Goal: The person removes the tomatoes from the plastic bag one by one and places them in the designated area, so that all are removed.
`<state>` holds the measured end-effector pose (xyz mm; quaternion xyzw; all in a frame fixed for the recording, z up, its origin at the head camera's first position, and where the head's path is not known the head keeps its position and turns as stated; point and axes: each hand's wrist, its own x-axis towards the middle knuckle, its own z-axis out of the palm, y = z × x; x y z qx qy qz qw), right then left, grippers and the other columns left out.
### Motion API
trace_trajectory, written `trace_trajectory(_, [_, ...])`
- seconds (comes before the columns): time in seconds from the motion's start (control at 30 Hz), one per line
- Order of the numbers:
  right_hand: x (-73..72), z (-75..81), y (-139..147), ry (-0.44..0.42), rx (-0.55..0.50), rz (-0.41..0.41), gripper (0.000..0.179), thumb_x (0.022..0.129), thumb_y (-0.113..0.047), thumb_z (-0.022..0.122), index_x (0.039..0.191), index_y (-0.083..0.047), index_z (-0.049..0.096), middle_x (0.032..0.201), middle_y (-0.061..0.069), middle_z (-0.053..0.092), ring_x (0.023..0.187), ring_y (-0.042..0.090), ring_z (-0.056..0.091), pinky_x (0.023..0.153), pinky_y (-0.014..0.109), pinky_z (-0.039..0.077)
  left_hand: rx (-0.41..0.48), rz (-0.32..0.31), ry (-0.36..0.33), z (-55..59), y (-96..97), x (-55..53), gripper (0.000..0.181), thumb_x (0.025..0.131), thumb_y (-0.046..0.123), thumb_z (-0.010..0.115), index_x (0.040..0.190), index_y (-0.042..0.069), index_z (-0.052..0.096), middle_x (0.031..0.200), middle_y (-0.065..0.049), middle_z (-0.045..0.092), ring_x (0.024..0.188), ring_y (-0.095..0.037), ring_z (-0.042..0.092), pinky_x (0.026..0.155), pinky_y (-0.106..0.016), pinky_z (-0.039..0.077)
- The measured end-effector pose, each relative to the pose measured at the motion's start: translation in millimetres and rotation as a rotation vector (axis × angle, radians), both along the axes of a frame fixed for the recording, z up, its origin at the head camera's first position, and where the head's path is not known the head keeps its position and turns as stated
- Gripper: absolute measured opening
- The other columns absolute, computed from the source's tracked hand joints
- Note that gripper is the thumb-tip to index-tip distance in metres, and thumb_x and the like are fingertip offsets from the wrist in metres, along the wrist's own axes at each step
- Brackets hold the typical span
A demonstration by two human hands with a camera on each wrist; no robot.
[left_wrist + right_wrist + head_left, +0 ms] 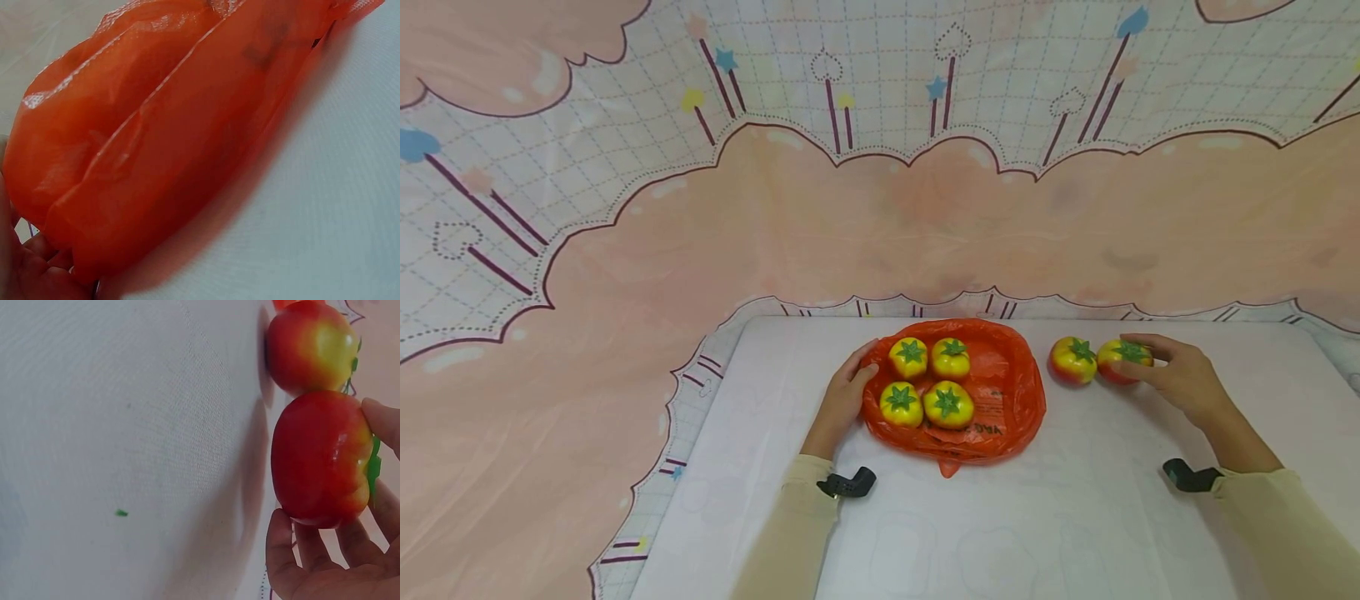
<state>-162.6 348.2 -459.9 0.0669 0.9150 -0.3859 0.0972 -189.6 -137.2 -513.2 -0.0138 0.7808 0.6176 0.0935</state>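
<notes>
A red plastic bag lies spread open on the table, with several yellow-and-red tomatoes with green star-shaped tops inside it. My left hand holds the bag's left side, thumb at the rim; its curled fingers show at the bag's edge in the left wrist view. To the right of the bag, my right hand grips a tomato between thumb and fingers. Beside that one, on its left, another tomato sits on the table, the two side by side.
The white-covered table meets a cloth backdrop patterned with peach shapes just behind the bag. Black wrist cameras sit on the left sleeve and the right sleeve. A small green speck lies on the table cover.
</notes>
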Motion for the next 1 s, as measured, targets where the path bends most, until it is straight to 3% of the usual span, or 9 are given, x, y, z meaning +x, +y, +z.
trace_trajectory(1.0, [0.7, -0.5, 0.6, -0.014, 0.019, 0.006, 0.083, 0.093, -0.059, 0.064, 0.153, -0.006, 0.043, 0.156, 0.036, 0.032, 0.137, 0.061, 0.027, 0.102, 0.072, 0.045, 0.01, -0.005, 0.0, -0.9, -0.5, -2.0, 0.042, 0.103, 0.041, 0.054, 0.144, 0.049, 0.051, 0.158, 0.013, 0.044, 0.152, -0.019, 0.036, 0.121, -0.049, 0.036])
